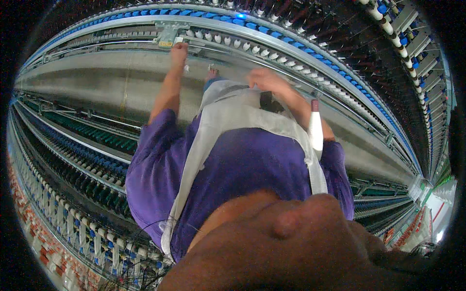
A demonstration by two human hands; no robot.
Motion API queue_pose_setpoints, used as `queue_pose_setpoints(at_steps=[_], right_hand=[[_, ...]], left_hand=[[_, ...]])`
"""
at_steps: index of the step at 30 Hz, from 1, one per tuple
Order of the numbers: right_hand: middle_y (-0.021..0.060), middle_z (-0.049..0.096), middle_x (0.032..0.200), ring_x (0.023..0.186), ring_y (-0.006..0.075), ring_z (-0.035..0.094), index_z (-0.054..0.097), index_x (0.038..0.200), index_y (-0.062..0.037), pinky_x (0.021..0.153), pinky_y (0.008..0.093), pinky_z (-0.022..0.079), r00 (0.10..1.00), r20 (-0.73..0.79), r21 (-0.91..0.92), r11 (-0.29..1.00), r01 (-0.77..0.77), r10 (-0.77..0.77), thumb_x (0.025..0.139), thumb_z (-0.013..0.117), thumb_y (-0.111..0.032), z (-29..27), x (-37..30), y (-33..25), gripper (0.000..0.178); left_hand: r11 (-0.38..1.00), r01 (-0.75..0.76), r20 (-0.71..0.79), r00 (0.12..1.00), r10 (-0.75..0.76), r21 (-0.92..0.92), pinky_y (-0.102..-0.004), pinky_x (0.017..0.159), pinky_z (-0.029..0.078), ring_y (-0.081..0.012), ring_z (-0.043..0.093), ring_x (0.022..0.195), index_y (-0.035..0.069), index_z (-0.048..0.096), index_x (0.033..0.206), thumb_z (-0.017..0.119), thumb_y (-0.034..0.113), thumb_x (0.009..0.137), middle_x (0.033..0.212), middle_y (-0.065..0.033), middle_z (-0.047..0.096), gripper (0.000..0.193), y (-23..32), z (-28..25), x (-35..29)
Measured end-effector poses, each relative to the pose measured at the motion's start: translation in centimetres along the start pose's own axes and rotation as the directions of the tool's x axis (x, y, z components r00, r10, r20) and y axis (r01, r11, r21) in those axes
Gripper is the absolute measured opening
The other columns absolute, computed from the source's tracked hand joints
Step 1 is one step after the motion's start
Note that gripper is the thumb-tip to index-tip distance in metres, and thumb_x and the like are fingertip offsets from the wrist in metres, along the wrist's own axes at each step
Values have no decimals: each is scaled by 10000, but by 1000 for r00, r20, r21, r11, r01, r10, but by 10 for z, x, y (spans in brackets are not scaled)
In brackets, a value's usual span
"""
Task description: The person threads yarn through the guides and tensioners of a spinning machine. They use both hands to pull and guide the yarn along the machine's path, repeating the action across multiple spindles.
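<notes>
at the far left, rows of blue parts (pixel 104 165) sit behind the left fingers, well away from them. the gray floor (pixel 87 82) runs past, lower than the fingers. next comes a metal block (pixel 170 30), just above and a bit left of the left fingers, with a yellow tag (pixel 165 43) low on it, close by. the left hand (pixel 179 52) is up at this block. its fingers are curled in, but i cannot tell if they pinch something. a tiny white bit (pixel 179 40) is right at their top. a bare foot (pixel 212 73) shows between the two hands, down low. the white apron (pixel 228 119) comes next, and its top part is by the right fingers. a row of white spools (pixel 236 43) goes from near the left fingers off to the right. the right hand (pixel 262 78) is at the apron. its fingers are bent and blurry, so i cannot tell if they hold something. right of them, a big spool (pixel 316 131) with a dark red tip shows over the right arm.
</notes>
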State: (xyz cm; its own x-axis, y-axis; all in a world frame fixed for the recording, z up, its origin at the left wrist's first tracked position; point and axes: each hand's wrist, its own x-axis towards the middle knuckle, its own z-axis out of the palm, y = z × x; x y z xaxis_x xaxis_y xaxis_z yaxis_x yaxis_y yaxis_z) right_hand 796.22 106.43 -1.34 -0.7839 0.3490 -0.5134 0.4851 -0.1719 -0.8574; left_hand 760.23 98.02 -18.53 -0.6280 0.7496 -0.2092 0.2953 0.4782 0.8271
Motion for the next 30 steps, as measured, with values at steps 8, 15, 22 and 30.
queue_pose_setpoints(at_steps=[8, 15, 22, 30], right_hand=[[111, 305, 1583, 1413, 214, 330, 699, 852, -63, 1087, 376, 316, 785, -493, -30, 910, 414, -374, 920, 667, -238, -47, 11, -18, 190], [150, 294, 1580, 1464, 286, 257, 727, 877, -90, 1146, 430, 248, 851, -430, 87, 925, 370, -300, 906, 692, -297, -49, 25, -16, 211], [139, 305, 1576, 1434, 302, 323, 724, 848, -75, 1127, 410, 291, 731, -541, -172, 906, 388, -416, 910, 690, -283, -65, 18, -2, 219], [32, 679, 815, 658, 68, 586, 665, 880, -19, 605, 213, 462, 858, -498, 24, 986, 162, -129, 962, 630, -216, -76, 0, 3, 216]], left_hand=[[833, -385, 84, 919, 384, 396, -376, 778, 527, -231, 666, 940, 142, 682, 1195, 726, 469, 817, 1128, -118, 669, 502, 93, 5, -17], [729, -474, 448, 580, 681, -494, -253, 595, 444, -58, 534, 667, 83, 669, 1195, 720, 299, 884, 830, -2, 667, 382, 223, 66, -78], [903, -186, 641, 649, 409, -388, -259, 600, 425, -80, 525, 667, 44, 690, 963, 651, 303, 929, 775, 15, 629, 264, 204, 50, -69], [730, 278, 561, 810, 171, -625, -234, 684, 424, -62, 515, 725, 71, 711, 931, 653, 267, 936, 803, 43, 617, 204, 183, 90, -48]])
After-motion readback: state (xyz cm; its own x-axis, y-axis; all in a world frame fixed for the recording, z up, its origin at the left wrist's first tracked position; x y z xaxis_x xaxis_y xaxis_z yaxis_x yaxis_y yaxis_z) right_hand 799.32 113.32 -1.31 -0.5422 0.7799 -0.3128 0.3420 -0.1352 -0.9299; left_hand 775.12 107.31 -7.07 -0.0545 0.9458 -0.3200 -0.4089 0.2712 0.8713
